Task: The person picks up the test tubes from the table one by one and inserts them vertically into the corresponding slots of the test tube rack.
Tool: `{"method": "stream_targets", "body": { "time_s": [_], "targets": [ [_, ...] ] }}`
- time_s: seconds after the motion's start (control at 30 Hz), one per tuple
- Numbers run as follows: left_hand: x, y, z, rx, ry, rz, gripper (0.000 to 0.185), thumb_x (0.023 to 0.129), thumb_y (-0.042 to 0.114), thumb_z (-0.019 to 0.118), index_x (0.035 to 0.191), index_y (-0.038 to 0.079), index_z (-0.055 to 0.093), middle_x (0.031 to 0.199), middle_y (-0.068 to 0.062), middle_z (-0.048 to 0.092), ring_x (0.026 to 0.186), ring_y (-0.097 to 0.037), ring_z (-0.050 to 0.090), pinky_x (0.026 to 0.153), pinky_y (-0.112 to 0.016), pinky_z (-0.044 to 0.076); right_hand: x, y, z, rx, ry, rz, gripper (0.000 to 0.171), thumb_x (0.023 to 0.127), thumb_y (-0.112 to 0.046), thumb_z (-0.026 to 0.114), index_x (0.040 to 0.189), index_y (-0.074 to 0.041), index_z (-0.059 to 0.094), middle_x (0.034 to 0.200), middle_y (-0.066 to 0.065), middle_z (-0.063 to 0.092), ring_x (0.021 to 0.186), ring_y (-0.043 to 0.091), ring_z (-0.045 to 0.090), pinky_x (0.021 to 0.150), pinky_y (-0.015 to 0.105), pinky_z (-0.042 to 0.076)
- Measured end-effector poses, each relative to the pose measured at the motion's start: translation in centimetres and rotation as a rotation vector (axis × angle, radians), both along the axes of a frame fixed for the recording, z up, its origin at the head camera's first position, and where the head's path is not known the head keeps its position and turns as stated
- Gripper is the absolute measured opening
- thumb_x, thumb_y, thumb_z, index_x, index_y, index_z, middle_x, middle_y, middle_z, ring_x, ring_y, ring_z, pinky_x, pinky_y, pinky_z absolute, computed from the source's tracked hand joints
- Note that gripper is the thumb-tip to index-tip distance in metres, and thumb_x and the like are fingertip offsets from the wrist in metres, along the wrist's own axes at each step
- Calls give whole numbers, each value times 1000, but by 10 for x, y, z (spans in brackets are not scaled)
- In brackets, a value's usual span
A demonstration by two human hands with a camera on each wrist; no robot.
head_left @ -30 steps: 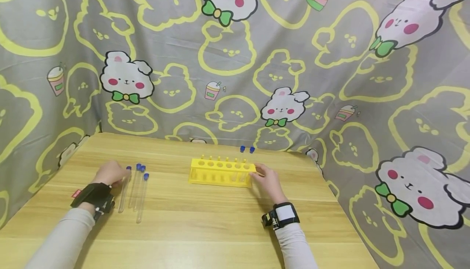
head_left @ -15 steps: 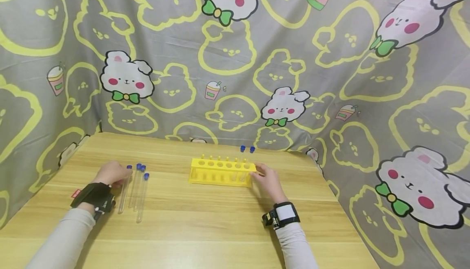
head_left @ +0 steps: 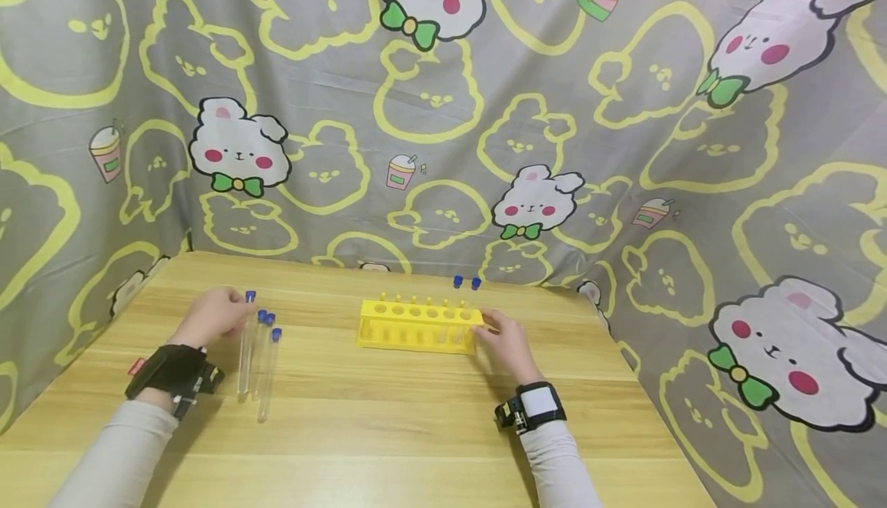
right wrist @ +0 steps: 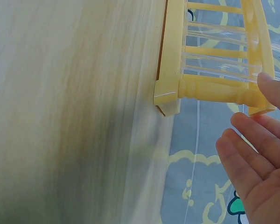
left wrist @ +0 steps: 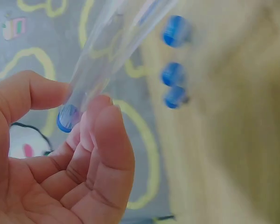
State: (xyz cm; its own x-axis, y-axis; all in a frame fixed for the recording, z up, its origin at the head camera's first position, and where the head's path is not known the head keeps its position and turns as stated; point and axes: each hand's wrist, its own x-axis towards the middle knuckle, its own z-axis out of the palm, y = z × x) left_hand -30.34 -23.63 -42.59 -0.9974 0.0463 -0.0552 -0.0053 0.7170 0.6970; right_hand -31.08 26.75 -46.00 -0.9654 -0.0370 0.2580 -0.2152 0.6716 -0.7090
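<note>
- The left hand (head_left: pixel 211 315) pinches a clear test tube (head_left: pixel 246 342) near its blue-capped top, thumb on one side and fingertips (left wrist: pixel 100 116) on the other, as the left wrist view shows.
- The tube's capped end points to the far side and is raised; its long axis runs far-to-near, with the lower end down near the table (head_left: pixel 388 416); whether it touches the table, I cannot tell.
- Just right of it, two more capped tubes (head_left: pixel 266 365) lie flat on the table, parallel, caps to the far side.
- The yellow rack (head_left: pixel 418 325) stands to the right of the held tube, well apart, its long axis left-to-right; the left hand is the nearer hand to the tubes.
- The right hand (head_left: pixel 504 342) rests against the rack's right end with fingers nearly straight and relaxed, clasping nothing.
- Two blue caps (head_left: pixel 466 282) show just beyond the rack's far right end.
</note>
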Motion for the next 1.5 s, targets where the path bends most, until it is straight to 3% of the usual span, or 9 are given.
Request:
{"method": "stream_targets", "body": {
  "time_s": [0.23,0.4,0.63,1.07,1.3,1.5],
  "targets": [
    [-1,21,26,19,76,-11,36,92,30,57,104,-5,54,92,-18,67,74,-18,66,66,-31,54,-1,1,1,-3,-5,1,48,88,-21,71,129,0,59,131,22,61,120,37,60,98,44,51],
    [0,41,40,30,153,-15,37,92,28,57,108,-5,55,109,-27,63,74,-19,70,68,-33,57,1,1,1,-10,0,4,48,87,-20,71,129,0,59,130,23,61,120,37,60,98,44,51],
    [-1,72,57,126,206,-18,32,89,23,59,107,-3,53,103,-22,61,69,-18,68,66,-33,60,1,0,2,-6,-5,0,47,87,-19,71,129,0,59,130,22,61,120,36,61,98,44,51],
    [-12,140,78,281,335,-30,24,86,19,64,102,4,56,97,-16,66,75,-22,68,66,-32,59,1,0,1,7,-16,-4,49,88,-21,71,130,0,58,131,23,60,119,36,61,98,44,51],
    [-19,183,81,339,429,-55,20,83,18,65,99,9,58,91,-9,67,78,-21,64,66,-28,55,1,0,1,8,-21,-1,49,88,-22,71,130,-1,58,132,22,60,120,36,60,98,43,51],
    [-24,213,82,402,460,-76,22,82,18,67,100,9,58,90,-8,67,79,-21,63,71,-29,50,1,0,1,5,-25,-4,49,88,-23,71,131,-2,58,132,22,60,120,36,60,98,44,51]
  ]
}}
